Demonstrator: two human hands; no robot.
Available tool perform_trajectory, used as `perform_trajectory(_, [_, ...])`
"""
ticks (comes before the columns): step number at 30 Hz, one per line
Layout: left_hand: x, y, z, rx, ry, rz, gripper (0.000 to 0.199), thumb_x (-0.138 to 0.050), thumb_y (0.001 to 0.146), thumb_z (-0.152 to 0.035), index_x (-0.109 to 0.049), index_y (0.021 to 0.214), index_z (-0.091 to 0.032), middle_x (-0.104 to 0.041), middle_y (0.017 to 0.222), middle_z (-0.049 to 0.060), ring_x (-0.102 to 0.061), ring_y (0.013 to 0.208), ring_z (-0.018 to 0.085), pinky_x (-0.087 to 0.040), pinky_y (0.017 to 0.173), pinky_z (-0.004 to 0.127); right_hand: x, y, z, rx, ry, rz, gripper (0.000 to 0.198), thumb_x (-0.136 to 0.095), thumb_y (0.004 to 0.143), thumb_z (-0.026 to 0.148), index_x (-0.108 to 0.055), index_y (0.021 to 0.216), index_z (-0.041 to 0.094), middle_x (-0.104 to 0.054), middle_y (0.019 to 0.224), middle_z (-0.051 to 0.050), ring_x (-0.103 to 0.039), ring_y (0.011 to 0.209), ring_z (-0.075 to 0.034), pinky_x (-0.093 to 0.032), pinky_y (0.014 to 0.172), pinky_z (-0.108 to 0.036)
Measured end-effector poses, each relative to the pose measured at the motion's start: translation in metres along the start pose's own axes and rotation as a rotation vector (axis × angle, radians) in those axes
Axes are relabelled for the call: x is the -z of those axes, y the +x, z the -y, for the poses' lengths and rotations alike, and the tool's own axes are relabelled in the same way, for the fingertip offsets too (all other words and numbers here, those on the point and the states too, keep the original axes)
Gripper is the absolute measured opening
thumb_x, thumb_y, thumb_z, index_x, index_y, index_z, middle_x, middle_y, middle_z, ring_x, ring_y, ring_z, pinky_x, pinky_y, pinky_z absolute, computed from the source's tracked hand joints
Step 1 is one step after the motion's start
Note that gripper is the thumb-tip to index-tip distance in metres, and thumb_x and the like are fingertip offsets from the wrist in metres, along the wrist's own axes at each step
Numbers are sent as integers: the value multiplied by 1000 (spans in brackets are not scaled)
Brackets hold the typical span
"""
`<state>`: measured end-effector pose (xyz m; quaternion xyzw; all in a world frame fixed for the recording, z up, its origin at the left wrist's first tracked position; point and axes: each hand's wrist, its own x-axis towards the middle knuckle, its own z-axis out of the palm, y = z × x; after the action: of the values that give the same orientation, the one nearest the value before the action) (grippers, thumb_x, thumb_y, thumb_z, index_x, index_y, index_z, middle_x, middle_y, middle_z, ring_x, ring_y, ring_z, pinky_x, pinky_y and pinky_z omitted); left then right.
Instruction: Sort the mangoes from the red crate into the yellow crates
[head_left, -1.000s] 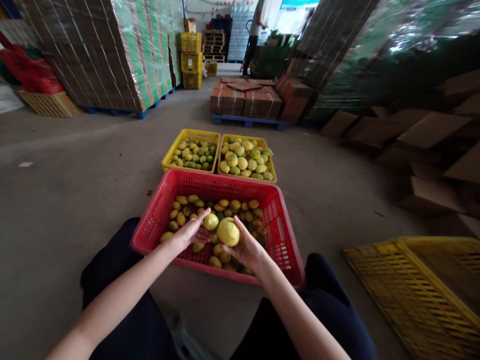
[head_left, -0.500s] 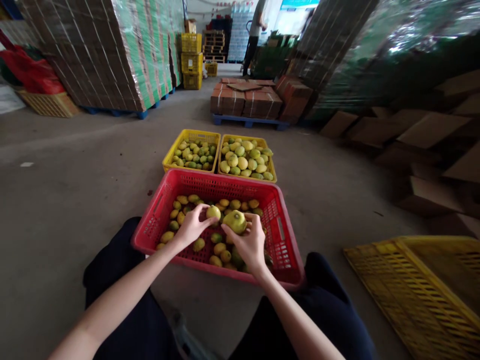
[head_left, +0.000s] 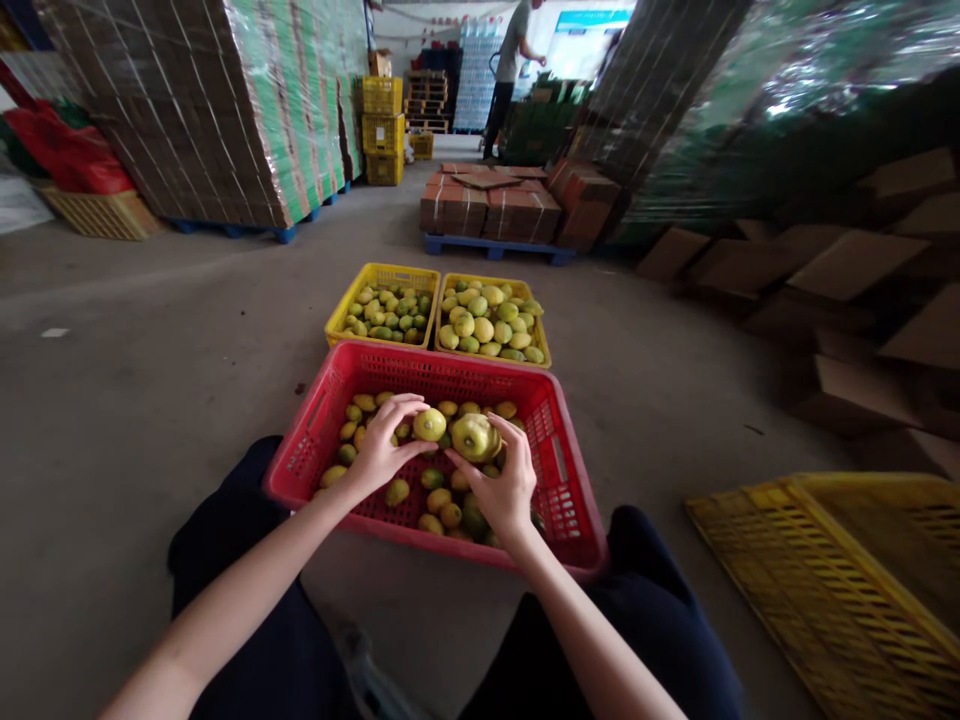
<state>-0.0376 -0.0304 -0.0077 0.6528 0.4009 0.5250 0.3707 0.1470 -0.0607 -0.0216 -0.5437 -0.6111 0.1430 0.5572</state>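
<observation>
Between the thumb and fingers of my left hand (head_left: pixel 386 445) is a small round yellow-green lemon (head_left: pixel 430 425), one end facing me. My right hand (head_left: pixel 510 480) grips a bigger, knobbly lemon (head_left: pixel 474 438) from its right side. The two fruits are held side by side with a narrow gap, over a red plastic basket (head_left: pixel 581 470). Inside the basket lie several loose yellow and green lemons (head_left: pixel 397 491), partly hidden by my hands.
Beyond the red basket stand two yellow crates of lemons, a left crate (head_left: pixel 330 318) and a right crate (head_left: pixel 547 350). A yellow crate (head_left: pixel 810 560) is at right, near cartons (head_left: pixel 862 265). Boxes on a blue pallet (head_left: pixel 495 248) and a person (head_left: pixel 510 70) are farther back.
Both lemons have turned in my fingers, so their ends face me more. My hands stay over the basket. The person at the back has moved an arm outward.
</observation>
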Motion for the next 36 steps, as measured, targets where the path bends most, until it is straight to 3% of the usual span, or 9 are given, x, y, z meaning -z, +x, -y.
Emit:
perform_trajectory(4, [-1,1,-9,70,-104,-34,37,-85,61,-25,-72,95,-26,-61,108,8,-53,113,27,-36,106,38,0,1,3,-139,110,14,55,-80,66,38,-54,114,27,-60,119,-8,-52,116,-28,-40,105,-48])
perform_trajectory(11, [-4,-2,-4,99,-110,-10,40,-84,62,-24,-73,100,-26,-58,112,8,-54,110,25,-40,103,35,0,3,4,-122,149,-6,55,-82,63,33,-58,113,26,-59,120,-8,-54,114,-26,-48,94,-43])
perform_trajectory(15, [-7,0,0,307,-399,-19,44,-82,66,-26,-69,107,-22,-60,116,7,-60,102,20,-48,92,30,1,9,7,-361,416,51,52,-84,59,33,-63,105,24,-60,118,-7,-57,108,-25,-53,83,-36])
perform_trajectory(21, [-7,6,9,629,-935,-92,35,-73,76,-26,-64,109,-15,-69,103,8,-67,93,20,-51,92,35,-1,17,5,-839,1056,171,29,-76,66,36,-63,88,23,-69,85,0,-65,82,-19,-55,74,-32])
perform_trajectory(24, [-8,5,11,694,-1005,-103,27,-71,78,-25,-66,101,-12,-71,98,8,-69,89,19,-52,92,34,-3,18,5,-946,1134,251,29,-74,65,38,-66,87,21,-71,81,-3,-66,76,-21,-56,66,-32])
perform_trajectory(30, [-9,3,6,705,-954,-13,34,-78,73,-24,-67,103,-13,-70,103,6,-68,85,15,-53,89,30,-4,19,3,-1054,1196,143,22,-73,71,31,-65,91,26,-72,80,2,-66,66,-16,-54,55,-27])
perform_trajectory(36, [-12,1,12,780,-1022,-32,28,-73,79,-30,-67,101,-13,-71,99,9,-67,87,14,-53,75,21,-2,23,2,-1152,1231,143,16,-64,77,30,-66,90,22,-73,80,0,-67,68,-17,-55,61,-28])
